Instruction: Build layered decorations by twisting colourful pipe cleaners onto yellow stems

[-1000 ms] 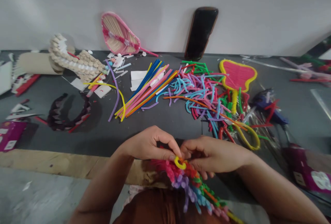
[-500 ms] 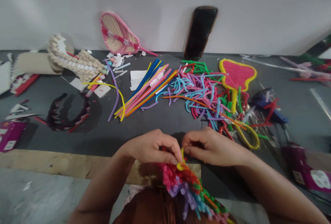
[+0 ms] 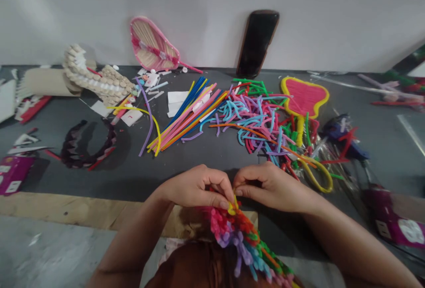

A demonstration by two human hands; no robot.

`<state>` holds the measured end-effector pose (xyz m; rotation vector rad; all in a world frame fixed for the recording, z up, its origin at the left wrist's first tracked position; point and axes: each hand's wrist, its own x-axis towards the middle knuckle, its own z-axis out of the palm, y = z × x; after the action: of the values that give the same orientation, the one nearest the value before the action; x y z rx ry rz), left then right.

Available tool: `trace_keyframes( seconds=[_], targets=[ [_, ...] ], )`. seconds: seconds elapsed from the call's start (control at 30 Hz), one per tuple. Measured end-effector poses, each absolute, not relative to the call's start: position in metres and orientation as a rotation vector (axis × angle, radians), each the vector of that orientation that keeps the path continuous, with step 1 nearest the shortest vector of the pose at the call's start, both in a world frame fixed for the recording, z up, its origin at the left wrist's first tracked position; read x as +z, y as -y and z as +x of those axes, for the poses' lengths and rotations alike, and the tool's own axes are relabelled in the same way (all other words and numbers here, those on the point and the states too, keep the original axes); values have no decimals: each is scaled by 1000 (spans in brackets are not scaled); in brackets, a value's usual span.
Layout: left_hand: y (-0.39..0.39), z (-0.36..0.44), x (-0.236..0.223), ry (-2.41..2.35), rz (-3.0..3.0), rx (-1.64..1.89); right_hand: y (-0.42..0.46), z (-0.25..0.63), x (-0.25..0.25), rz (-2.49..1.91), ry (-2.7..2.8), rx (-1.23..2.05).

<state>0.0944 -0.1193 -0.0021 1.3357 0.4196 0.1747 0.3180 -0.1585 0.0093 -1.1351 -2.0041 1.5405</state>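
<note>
Close to my body hangs a braided strip of coloured pipe cleaners [image 3: 245, 230], in pink, red, orange, green, purple and blue. A yellow pipe cleaner [image 3: 232, 209] is looped at its upper end. My left hand [image 3: 202, 187] pinches the strip's top beside that loop, thumb against forefinger. With thumb and forefinger together, my right hand [image 3: 265, 186] grips the free end of the yellow pipe cleaner just to the right. The two hands' fingertips nearly meet. Part of the strip's upper end is hidden behind my left fingers.
Beyond my hands lie a pile of cut pipe cleaners [image 3: 252, 119] and a bundle of long ones [image 3: 192, 115]. A phone [image 3: 258, 43] and a pink leaf-shaped fan [image 3: 154, 44] lean on the wall. A pink-and-yellow fan [image 3: 304, 95], dark headband [image 3: 88, 146] and glue gun [image 3: 345, 135] lie around.
My right hand has shifted very slightly, drawing the yellow end up a little. My left hand keeps its pinch on the strip.
</note>
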Motion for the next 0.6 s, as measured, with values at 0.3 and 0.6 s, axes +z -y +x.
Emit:
trace_keyframes(
  seconds=[0.3, 0.6],
  targets=[
    [115, 89, -1, -412, 1451, 250, 158, 331, 22, -1068, 2050, 1432],
    [113, 85, -2, -360, 1541, 294, 158, 322, 18, -904, 1856, 1980]
  ],
)
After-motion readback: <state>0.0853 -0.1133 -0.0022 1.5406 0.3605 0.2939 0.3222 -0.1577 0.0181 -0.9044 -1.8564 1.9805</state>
